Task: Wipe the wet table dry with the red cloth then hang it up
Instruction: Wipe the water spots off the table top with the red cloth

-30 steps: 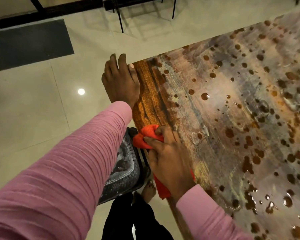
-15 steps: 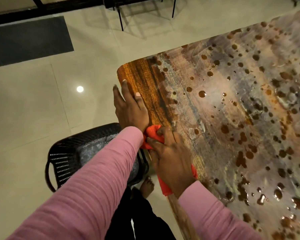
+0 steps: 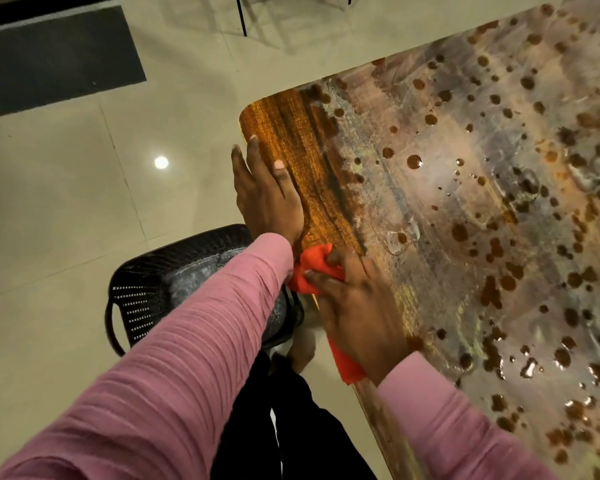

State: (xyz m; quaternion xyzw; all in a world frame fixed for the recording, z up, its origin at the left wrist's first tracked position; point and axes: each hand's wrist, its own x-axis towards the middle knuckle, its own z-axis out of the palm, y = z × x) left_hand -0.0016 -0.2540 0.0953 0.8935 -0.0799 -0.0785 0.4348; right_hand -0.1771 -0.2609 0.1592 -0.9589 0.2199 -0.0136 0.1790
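The wooden table (image 3: pixel 440 216) fills the right side, speckled with water drops and smears; a strip along its left edge near the corner looks dry. My right hand (image 3: pixel 361 313) lies on top of the red cloth (image 3: pixel 309 268) at the table's left edge. It presses the cloth down, with thumb and forefinger curled on the bunched front end. The cloth's other end sticks out by my wrist. My left hand (image 3: pixel 264 199) rests with straight fingers on the table's left edge, just ahead of the cloth.
A black perforated plastic chair (image 3: pixel 153 289) stands on the tiled floor just left of the table edge, under my left forearm. A dark doormat (image 3: pixel 59 53) lies at the far left. Thin black furniture legs (image 3: pixel 243 15) stand beyond the table corner.
My left hand has slid back along the table edge from the far corner to just ahead of the cloth. My right hand and the cloth have barely shifted.
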